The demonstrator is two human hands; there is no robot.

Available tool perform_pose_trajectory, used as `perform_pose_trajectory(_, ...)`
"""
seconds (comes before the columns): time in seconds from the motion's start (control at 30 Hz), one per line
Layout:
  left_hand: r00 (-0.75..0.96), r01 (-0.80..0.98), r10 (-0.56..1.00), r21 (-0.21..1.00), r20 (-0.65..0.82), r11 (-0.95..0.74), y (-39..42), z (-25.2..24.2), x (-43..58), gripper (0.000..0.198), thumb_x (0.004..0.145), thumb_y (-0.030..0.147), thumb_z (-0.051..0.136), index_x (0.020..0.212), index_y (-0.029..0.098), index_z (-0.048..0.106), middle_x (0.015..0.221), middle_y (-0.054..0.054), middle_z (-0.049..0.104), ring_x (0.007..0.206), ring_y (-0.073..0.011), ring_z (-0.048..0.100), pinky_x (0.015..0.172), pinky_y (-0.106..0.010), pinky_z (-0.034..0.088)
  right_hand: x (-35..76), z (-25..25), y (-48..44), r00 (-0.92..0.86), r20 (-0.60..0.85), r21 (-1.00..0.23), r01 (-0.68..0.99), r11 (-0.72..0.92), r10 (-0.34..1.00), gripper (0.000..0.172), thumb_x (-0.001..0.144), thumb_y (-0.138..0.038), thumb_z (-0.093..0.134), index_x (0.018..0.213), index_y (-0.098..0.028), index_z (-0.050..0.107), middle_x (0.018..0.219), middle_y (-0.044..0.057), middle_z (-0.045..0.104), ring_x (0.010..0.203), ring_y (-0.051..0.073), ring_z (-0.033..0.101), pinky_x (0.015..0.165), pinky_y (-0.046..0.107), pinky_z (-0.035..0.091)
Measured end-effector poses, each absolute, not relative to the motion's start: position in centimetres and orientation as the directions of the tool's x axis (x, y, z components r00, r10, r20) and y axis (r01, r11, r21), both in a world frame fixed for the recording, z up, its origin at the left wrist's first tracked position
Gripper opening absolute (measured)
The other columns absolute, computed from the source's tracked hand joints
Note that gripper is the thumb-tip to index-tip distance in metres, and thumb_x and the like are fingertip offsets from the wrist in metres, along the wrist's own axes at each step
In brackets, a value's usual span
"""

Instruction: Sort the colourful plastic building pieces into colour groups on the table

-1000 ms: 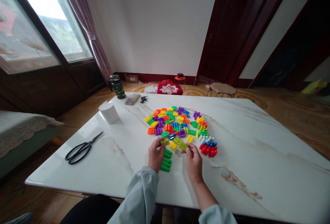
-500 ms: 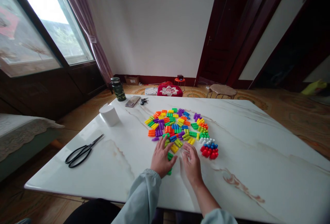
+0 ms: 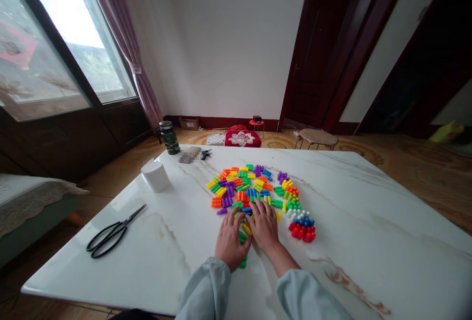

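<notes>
Many small coloured plastic pieces lie in a loose patch on the white marbled table. My left hand rests at the near edge of the patch, fingers apart, beside green pieces. My right hand lies palm down over the near pieces with its fingers spread, its fingertips close to my left hand's. Whatever is under the palms is hidden. To the right, a curved row runs from purple pieces through white ones to a red cluster.
Black scissors and a white paper roll are on the left. A camouflage flask, a blurred flat object and keys stand or lie at the far left edge. Beyond the table is a round stool.
My right hand has moved left and forward onto the near pieces, close to my left hand. My left hand has barely moved. The camera view has tilted up slightly.
</notes>
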State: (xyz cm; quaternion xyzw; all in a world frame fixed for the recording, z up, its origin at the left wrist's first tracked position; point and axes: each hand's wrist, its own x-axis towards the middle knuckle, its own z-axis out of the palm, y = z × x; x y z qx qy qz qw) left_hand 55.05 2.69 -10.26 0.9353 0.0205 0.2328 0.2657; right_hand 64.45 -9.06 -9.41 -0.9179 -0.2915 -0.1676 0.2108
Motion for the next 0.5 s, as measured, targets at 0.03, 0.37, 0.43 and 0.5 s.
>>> perform_pose_trajectory(0.03,0.889,-0.088,0.163,0.508,0.428,-0.857,2.68,-10.29,55.07,0.059,0.073,0.021,0.062,0.13,0.019,0.048,0.146,-0.014,0.042,0.136,-0.0308,0.038,0.112,-0.052,0.034,64.0,-9.73,-9.06,0.768,0.441,-0.274,0.608,-0.745,0.464,0.041,0.094,-0.038,0.045,0.13,-0.021,0.058,0.139,0.01,0.054,0.128,0.031,0.043,0.106,0.052,0.032)
perform_pose_trajectory(0.37,0.878,-0.105,0.173,0.53,0.447,-0.841,2.66,-10.34,55.1,0.06,0.073,0.024,0.063,0.131,0.022,0.048,0.137,-0.012,0.051,0.131,-0.0309,0.044,0.11,-0.053,0.035,63.3,-9.27,-9.74,0.761,0.482,-0.355,0.623,-0.697,0.435,0.017,0.091,-0.029,0.05,0.092,-0.019,0.064,0.102,0.009,0.063,0.096,0.025,0.054,0.083,0.039,0.042)
perform_pose_trajectory(0.43,0.876,-0.104,0.179,0.536,0.449,-0.838,2.75,-10.6,55.16,0.06,0.073,0.025,0.064,0.131,0.022,0.049,0.134,-0.011,0.053,0.13,-0.0306,0.045,0.11,-0.052,0.036,63.32,-9.38,-9.76,0.756,0.493,-0.386,0.634,-0.671,0.431,0.012,0.09,-0.024,0.05,0.087,-0.02,0.062,0.096,0.008,0.062,0.093,0.023,0.054,0.082,0.037,0.042)
perform_pose_trajectory(0.5,0.874,-0.102,0.183,0.538,0.45,-0.837,2.8,-10.8,55.2,0.059,0.073,0.025,0.063,0.13,0.022,0.05,0.134,-0.011,0.053,0.13,-0.0304,0.045,0.11,-0.052,0.036,63.33,-9.75,-9.86,0.76,0.512,-0.435,0.632,-0.642,0.401,0.009,0.087,-0.02,0.051,0.085,-0.02,0.06,0.097,0.007,0.061,0.094,0.023,0.055,0.083,0.036,0.043)
